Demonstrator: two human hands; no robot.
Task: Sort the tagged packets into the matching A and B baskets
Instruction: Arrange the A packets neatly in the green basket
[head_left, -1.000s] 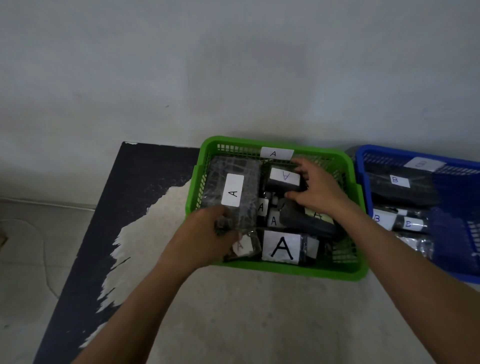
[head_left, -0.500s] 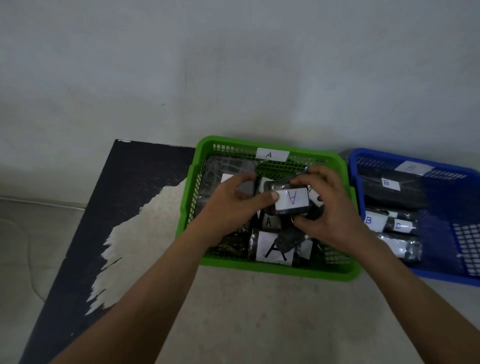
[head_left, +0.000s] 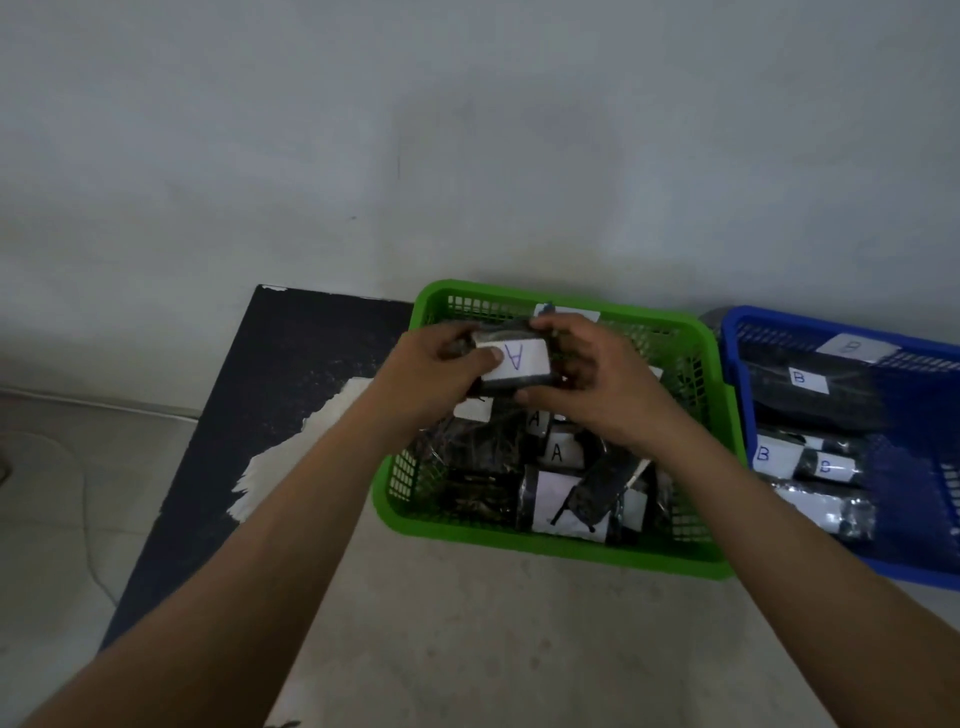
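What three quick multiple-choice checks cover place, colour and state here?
1. Where is the held packet? A over the green basket; B on the table; C on the floor.
2. What colour is the basket with the B-tagged packets? A green; B blue; C red.
3. Which hands grip the packet? A left only; B right only; C both.
Answers: 1 A, it hangs above the A-tagged packets; 2 B, the blue basket holds them; 3 C, the left hand and right hand each pinch an end.
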